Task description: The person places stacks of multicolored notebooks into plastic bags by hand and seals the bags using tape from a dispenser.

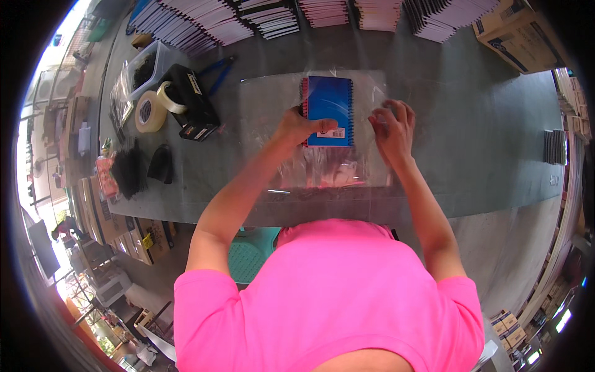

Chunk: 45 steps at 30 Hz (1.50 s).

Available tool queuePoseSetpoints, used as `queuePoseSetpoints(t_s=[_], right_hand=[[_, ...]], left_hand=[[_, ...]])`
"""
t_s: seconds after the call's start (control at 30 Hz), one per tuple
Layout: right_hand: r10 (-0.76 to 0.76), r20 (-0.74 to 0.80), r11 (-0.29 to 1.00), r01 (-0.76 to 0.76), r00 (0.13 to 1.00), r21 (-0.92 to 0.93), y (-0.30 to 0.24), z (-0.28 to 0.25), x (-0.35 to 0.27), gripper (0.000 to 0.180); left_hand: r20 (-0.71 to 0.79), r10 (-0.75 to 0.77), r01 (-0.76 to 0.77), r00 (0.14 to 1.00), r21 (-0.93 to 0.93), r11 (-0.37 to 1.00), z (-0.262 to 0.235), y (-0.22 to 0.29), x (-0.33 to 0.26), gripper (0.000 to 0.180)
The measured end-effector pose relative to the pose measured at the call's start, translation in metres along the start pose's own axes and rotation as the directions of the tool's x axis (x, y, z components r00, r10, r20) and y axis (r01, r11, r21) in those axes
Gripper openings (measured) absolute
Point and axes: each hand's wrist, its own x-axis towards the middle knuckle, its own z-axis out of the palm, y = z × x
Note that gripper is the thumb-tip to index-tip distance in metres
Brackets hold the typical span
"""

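A blue spiral-bound notebook (329,102) with a white barcode label lies on a sheet of clear plastic film (369,167). A red edge and a second coil show along its left side, so another notebook seems to lie beneath it. My left hand (299,129) grips the notebook's left side, its thumb flat across the cover near the label. Right of the notebook, my right hand (395,129) has its fingers curled at the film's right part, which rises in creases there. The fingertips are slightly blurred, and the film between them is hard to see.
Stacks of spiral notebooks (322,12) line the table's far edge, with a cardboard box (524,40) at far right. To the left are tape rolls (150,111), a black box (192,102), blue-handled pliers (222,73) and a clear bin (149,68). A green stool (248,257) stands below the table.
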Motion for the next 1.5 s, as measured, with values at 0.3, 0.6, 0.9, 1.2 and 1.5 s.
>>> queuePoseSetpoints(t_s=[0.3,0.6,0.9,1.2,1.5], right_hand=[[0.576,0.414,0.483,-0.703,0.704,0.522,-0.006,-0.031,0.017,0.045],[0.66,0.392,0.345,-0.721,0.641,0.601,-0.001,-0.032,0.013,0.034],[0.464,0.217,0.644,-0.496,0.859,0.582,-0.017,-0.045,0.014,0.009],[0.449,0.695,0.275,-0.826,0.562,0.491,-0.02,-0.036,0.007,0.022],[0.354,0.695,0.454,-0.765,0.626,0.457,-0.016,-0.044,0.013,0.028]], left_hand=[[-0.024,0.11,-0.109,0.994,0.051,0.993,-0.003,-0.002,0.001,0.062],[-0.007,-0.014,0.015,1.0,0.209,0.978,-0.012,-0.006,0.006,0.069],[-0.095,-0.014,0.043,0.995,0.309,0.95,-0.025,-0.003,-0.003,0.073],[0.074,0.748,-0.567,0.659,0.702,0.43,-0.036,-0.091,-0.062,0.033],[-0.132,0.743,-0.581,0.657,0.54,0.609,-0.047,-0.055,-0.023,0.034]])
